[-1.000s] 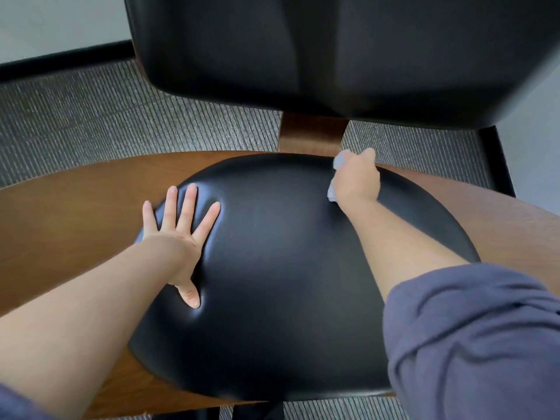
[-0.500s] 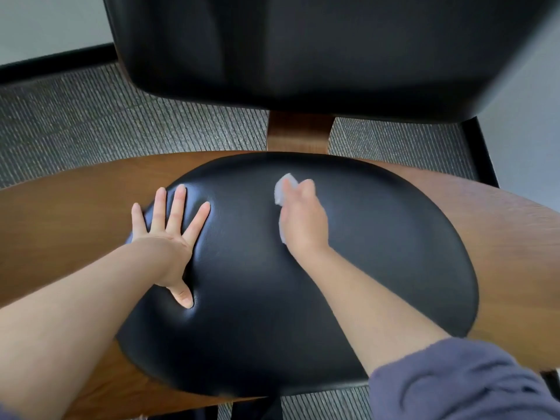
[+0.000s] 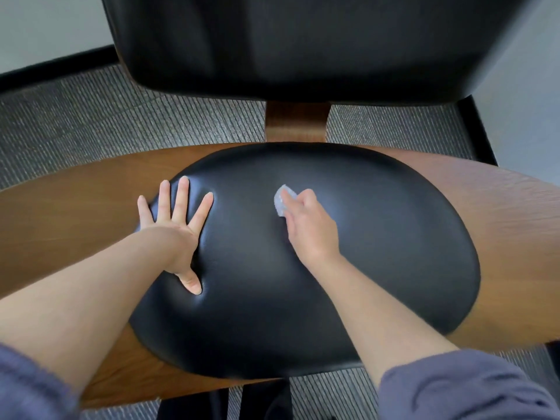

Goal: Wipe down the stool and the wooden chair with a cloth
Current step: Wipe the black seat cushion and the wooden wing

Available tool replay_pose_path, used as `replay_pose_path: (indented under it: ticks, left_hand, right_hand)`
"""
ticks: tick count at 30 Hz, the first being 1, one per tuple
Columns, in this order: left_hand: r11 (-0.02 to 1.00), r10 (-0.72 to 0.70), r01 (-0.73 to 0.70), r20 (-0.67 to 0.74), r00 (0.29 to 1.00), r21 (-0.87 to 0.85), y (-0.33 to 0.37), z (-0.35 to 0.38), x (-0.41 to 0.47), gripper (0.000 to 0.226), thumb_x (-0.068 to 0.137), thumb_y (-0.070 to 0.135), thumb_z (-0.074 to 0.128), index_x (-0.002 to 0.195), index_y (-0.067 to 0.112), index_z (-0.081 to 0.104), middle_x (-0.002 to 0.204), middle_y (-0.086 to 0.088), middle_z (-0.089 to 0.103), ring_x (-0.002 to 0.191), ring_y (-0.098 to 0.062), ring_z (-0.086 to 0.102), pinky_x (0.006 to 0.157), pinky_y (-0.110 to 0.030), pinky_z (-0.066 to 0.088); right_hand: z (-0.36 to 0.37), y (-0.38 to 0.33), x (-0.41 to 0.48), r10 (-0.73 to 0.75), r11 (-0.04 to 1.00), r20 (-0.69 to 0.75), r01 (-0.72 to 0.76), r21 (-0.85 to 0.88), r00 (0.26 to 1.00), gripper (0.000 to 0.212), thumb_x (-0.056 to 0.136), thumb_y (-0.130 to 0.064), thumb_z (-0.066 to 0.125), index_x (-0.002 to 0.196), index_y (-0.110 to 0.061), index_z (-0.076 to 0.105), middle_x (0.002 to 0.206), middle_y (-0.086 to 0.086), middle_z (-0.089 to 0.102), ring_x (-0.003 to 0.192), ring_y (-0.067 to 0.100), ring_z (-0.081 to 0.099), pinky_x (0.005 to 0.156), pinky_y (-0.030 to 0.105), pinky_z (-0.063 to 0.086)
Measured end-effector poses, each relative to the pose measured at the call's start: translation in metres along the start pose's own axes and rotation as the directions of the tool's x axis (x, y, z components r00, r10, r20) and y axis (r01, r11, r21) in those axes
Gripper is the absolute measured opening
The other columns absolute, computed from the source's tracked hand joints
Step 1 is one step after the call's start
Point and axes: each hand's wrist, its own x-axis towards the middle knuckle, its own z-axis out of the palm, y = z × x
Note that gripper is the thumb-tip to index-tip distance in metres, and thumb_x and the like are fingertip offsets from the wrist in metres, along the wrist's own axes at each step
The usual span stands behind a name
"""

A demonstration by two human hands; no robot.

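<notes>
I can read nothing from here. No text, label, brand, number or sign shows on the wooden chair (image 3: 75, 213), its black seat pad (image 3: 378, 237), its backrest (image 3: 288, 40) or the cloth (image 3: 283, 200).

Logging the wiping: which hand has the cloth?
The right hand, gripping the pale cloth; the left hand lies flat, fingers spread, on the black seat.
</notes>
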Motion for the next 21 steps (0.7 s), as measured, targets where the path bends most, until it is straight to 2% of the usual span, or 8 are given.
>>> replay_pose_path:
  ticks: [3,5,8,10,15,17,19,21]
  left_hand:
    - [1.0,0.003,-0.003,0.006,1.0,-0.001,0.0,0.0,-0.001,0.157,0.051,0.072,0.079,0.118,0.023,-0.054,0.137,-0.021,-0.053,0.128,-0.048,-0.043,0.107,-0.068,-0.009]
    - [1.0,0.005,-0.005,0.01,1.0,-0.001,0.001,-0.001,-0.001,0.157,0.051,0.072,0.079,0.118,0.023,-0.054,0.137,-0.022,-0.053,0.128,-0.048,-0.043,0.107,-0.068,-0.009]
    - [1.0,0.015,-0.015,-0.014,1.0,0.003,-0.001,0.001,-0.001,0.156,0.051,0.073,0.077,0.119,0.023,-0.054,0.137,-0.022,-0.053,0.129,-0.048,-0.042,0.108,-0.067,-0.009]
    - [1.0,0.024,-0.024,-0.036,0.999,-0.001,-0.002,0.003,-0.002,0.157,0.05,0.075,0.077,0.119,0.023,-0.054,0.138,-0.021,-0.053,0.13,-0.047,-0.042,0.109,-0.066,-0.008]
    - [1.0,0.021,-0.021,-0.043,0.999,0.01,-0.001,0.003,-0.001,0.156,0.05,0.075,0.077,0.116,0.023,-0.055,0.137,-0.022,-0.053,0.13,-0.047,-0.041,0.108,-0.066,-0.009]
    - [1.0,0.014,-0.013,-0.048,0.999,0.016,0.001,0.003,-0.001,0.156,0.05,0.076,0.076,0.113,0.023,-0.056,0.138,-0.022,-0.052,0.131,-0.048,-0.04,0.109,-0.066,-0.007]
    - [1.0,0.015,-0.013,-0.066,0.998,0.026,-0.001,0.004,-0.002,0.155,0.05,0.076,0.076,0.112,0.023,-0.056,0.139,-0.022,-0.051,0.132,-0.048,-0.039,0.11,-0.065,-0.006]
    - [0.999,0.024,-0.022,-0.084,0.996,0.03,-0.002,0.005,-0.001,0.155,0.051,0.076,0.075,0.116,0.024,-0.054,0.14,-0.022,-0.05,0.133,-0.047,-0.037,0.111,-0.064,-0.004]
  right_hand:
    - [-0.023,0.026,0.006,0.459,0.859,-0.081,-0.419,0.294,0.885,0.023,0.086,-0.036,0.027,0.089,-0.028,0.048,0.083,-0.002,0.049,0.074,0.03,0.047,0.063,0.037,0.038]
    - [-0.02,0.007,-0.005,0.587,0.741,0.011,-0.543,0.394,0.809,0.021,0.084,-0.041,0.033,0.078,-0.022,0.038,0.077,0.004,0.057,0.073,0.031,0.052,0.064,0.04,0.039]
    - [0.004,-0.02,-0.034,0.266,0.923,0.104,-0.285,0.258,0.958,0.033,0.085,-0.053,0.037,0.077,-0.021,0.035,0.069,0.0,0.048,0.063,0.027,0.045,0.06,0.04,0.04]
    - [-0.006,-0.013,-0.036,0.15,0.97,0.08,-0.162,0.179,0.985,0.038,0.084,-0.059,0.041,0.076,-0.022,0.035,0.065,-0.002,0.046,0.055,0.023,0.043,0.056,0.036,0.037]
    - [-0.02,0.007,-0.031,0.429,0.888,-0.036,-0.414,0.2,0.903,0.026,0.082,-0.053,0.04,0.072,-0.03,0.035,0.059,0.001,0.05,0.05,0.024,0.046,0.06,0.037,0.041]
    - [0.003,-0.005,-0.045,0.184,0.975,-0.061,-0.174,0.137,0.981,0.01,0.088,-0.044,0.032,0.08,-0.045,0.036,0.078,-0.001,0.048,0.062,0.023,0.043,0.061,0.038,0.04]
    - [0.016,-0.012,-0.065,-0.085,0.985,0.108,0.067,0.159,0.991,0.027,0.091,-0.029,0.024,0.104,-0.051,0.032,0.096,-0.005,0.035,0.074,0.022,0.038,0.055,0.037,0.034]
    - [0.008,0.008,-0.066,-0.093,0.989,0.068,0.085,0.117,0.993,0.021,0.092,-0.037,0.028,0.097,-0.05,0.043,0.088,-0.005,0.041,0.071,0.024,0.042,0.054,0.033,0.036]
